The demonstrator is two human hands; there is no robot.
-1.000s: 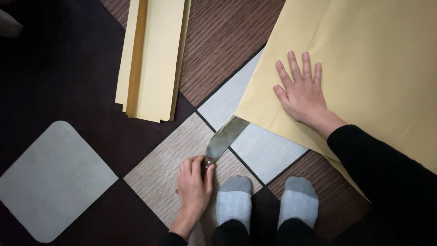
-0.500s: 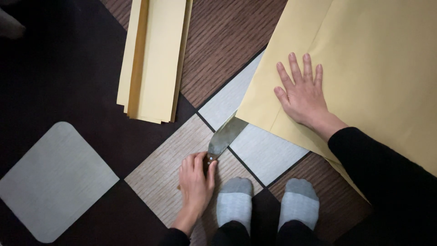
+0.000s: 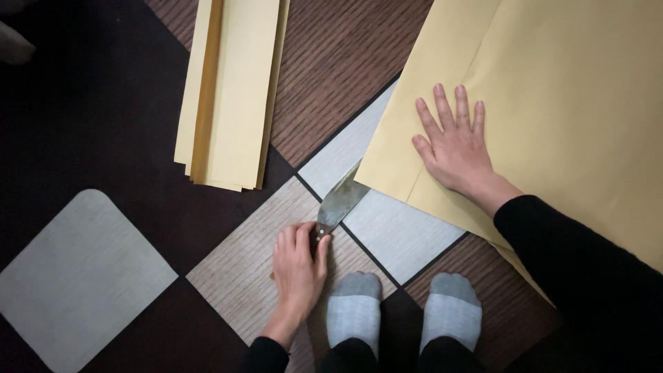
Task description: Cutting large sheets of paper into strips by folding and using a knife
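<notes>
Patterned floor; left hand grips knife at paper edge.

**Two hands low over the floor, one gripping, one pressed flat**

Taking the knife as the landmark: the left hand sits at its handle end, fingers curled round the handle, knuckles up, wrist running back toward the body in a dark cuff. The right hand lies well off to the far side of the blade tip, palm down, fingers straight and slightly spread, thumb angled out toward the blade. Its forearm, in a black sleeve, slants away from the knife toward the lower right. Two grey-socked feet stand side by side just beside the handle end, toes pointing up the frame.
</notes>
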